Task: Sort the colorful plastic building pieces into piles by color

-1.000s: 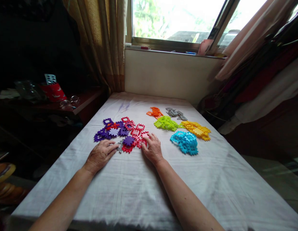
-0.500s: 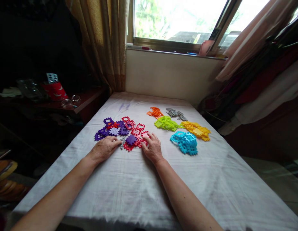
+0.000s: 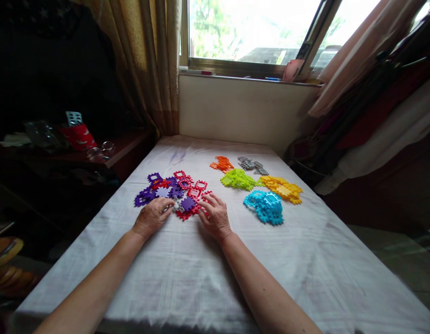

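At the near edge of the purple-and-red heap (image 3: 175, 191), the left hand (image 3: 153, 216) appeared to pinch a gray toothed tile (image 3: 179, 205) between thumb and fingertips by its left side, likely leaving the other side free beside a solid purple tile (image 3: 188, 204). The right hand (image 3: 215, 216), fingers curved and slightly spread, rested at the red frame tiles (image 3: 194, 192), probably steadying them. Farther right on the white tablecloth (image 3: 182, 273), the turquoise pile (image 3: 267, 212), yellow pile (image 3: 284, 190), lime-green pile (image 3: 237, 179), orange pile (image 3: 222, 163) and gray pile (image 3: 248, 163) lay grouped by color, keeping each distinguishable.
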